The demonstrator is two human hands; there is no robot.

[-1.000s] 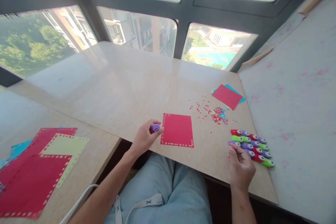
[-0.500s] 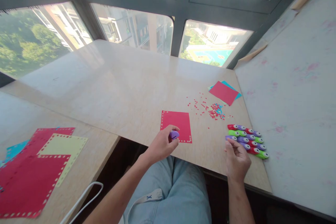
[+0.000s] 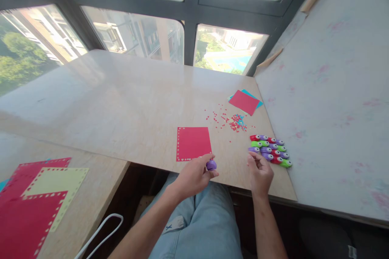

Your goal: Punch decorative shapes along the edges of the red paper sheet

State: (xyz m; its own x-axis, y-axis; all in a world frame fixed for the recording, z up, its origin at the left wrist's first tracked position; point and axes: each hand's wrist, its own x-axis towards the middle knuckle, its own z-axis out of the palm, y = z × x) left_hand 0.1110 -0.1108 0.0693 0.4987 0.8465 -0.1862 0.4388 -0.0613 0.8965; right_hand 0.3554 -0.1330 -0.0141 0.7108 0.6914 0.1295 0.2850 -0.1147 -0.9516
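Note:
In my left hand (image 3: 197, 175) I grip a small purple craft punch (image 3: 211, 165), fingers and thumb closed round it. It sits at the near right corner of a red paper square (image 3: 194, 142), partly covering that corner. Small holes line the paper's left edge and part of its near edge. My right hand (image 3: 261, 172) is closed in a pinch at the left end of several rows of craft punches (image 3: 275, 152). Its fingertips are right by another purple punch (image 3: 253, 149); whether they grip it or something small, I cannot make out.
Red and blue paper bits (image 3: 238, 122) lie scattered beyond the punches. Behind them is a stack of coloured sheets (image 3: 244, 102). Hole-edged red paper (image 3: 24, 218) and yellow paper (image 3: 45, 180) lie at left, near a white cable (image 3: 105, 226). A papered wall (image 3: 328, 109) bounds the right.
My left hand and its punch have moved from over the red paper to the near right corner. My right hand stays by the punches. The whole view has shifted.

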